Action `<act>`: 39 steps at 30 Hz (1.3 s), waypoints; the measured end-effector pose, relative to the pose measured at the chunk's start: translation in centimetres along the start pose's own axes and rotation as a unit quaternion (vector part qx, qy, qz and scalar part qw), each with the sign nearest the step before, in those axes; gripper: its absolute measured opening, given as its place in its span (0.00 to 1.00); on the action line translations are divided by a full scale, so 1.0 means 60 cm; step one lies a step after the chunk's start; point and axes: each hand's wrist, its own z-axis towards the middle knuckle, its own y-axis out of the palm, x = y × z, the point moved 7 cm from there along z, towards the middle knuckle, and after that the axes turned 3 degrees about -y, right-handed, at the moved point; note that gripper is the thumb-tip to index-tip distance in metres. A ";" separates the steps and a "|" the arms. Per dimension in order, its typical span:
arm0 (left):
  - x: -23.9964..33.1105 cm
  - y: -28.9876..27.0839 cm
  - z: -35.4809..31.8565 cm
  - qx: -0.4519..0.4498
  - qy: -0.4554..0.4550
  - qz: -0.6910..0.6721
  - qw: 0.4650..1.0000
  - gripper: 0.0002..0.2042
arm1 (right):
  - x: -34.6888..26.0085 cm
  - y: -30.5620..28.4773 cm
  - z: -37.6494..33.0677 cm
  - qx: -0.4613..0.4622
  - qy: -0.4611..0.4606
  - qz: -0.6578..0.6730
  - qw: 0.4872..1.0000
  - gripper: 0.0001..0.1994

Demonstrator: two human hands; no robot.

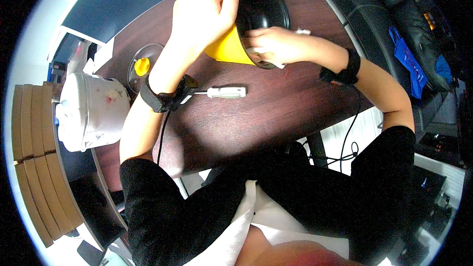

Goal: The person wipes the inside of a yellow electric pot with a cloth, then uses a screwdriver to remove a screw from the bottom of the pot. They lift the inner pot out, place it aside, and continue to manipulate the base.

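A yellow pot (pixel 229 47) with a glossy black inside (pixel 263 7) lies tilted on the dark wooden table, its round mouth turned to the right. My left hand (pixel 204 17) is closed on its upper left side, with the thumb near the rim. At the lower part of the mouth is my right hand (pixel 273 45), slightly blurred, its fingers reaching inside the rim. White edges of what looks like a tissue or cloth (pixel 280 65) stick out from under the right fingers. A clear round lid (pixel 134 82) with a yellow knob (pixel 142 66) lies left of my left forearm.
Near my left wrist lies a screwdriver (pixel 226 92) with a pale handle. A white lidded appliance (pixel 101 111) with a floral print stands at the table's left end, beside stacked cardboard boxes (pixel 37 133). Black cables (pixel 340 157) hang below my right arm. A black sofa (pixel 367 7) stands beyond, on the right.
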 end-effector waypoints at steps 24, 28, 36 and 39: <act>0.002 -0.002 0.003 -0.002 0.003 0.014 1.000 0.18 | 0.060 -0.064 0.029 0.175 0.298 -0.015 0.938 0.15; -0.006 -0.004 0.006 -0.012 -0.002 -0.018 1.000 0.18 | 0.052 -0.124 0.061 0.245 0.223 -0.005 0.944 0.11; -0.032 -0.006 -0.004 -0.009 -0.039 0.009 0.999 0.19 | -0.083 -0.090 0.054 0.188 -0.081 -0.135 0.969 0.05; -0.020 -0.003 -0.006 -0.004 -0.032 0.003 0.999 0.19 | -0.057 -0.074 0.031 0.067 -0.009 0.009 0.998 0.07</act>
